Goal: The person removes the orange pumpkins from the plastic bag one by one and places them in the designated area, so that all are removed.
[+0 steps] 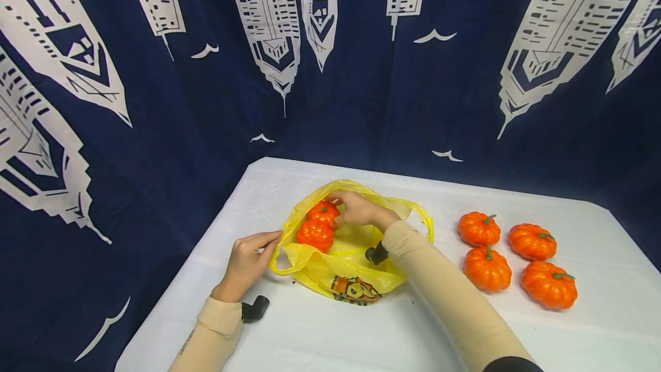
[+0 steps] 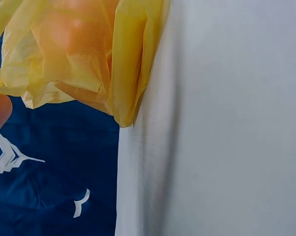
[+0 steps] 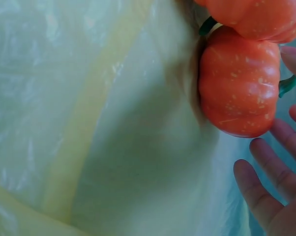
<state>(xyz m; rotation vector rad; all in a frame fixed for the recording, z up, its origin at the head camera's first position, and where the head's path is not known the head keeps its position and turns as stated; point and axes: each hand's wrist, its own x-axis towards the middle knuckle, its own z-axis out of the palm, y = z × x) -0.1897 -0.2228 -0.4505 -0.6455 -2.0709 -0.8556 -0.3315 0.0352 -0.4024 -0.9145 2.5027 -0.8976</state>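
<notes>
A yellow plastic bag (image 1: 315, 274) stands with its mouth spread on the table. Its left edge is pinched by my left hand (image 1: 248, 263), and a fingertip shows on the gathered plastic (image 2: 13, 83) in the left wrist view. My right hand (image 1: 358, 210) reaches inside the bag, beside two small orange toy pumpkins. The front pumpkin (image 1: 315, 235) leans against the back pumpkin (image 1: 322, 211) at the bag's left side. In the right wrist view, loosely spread fingers (image 3: 271, 167) lie right at the side of one pumpkin (image 3: 239, 83), around its green stem.
Several more orange pumpkins (image 1: 487, 269) with green stems sit in a cluster on the table right of the bag. The white-covered table (image 1: 361, 337) ends at the left and back, where a dark blue curtain (image 1: 351, 119) with white building prints hangs.
</notes>
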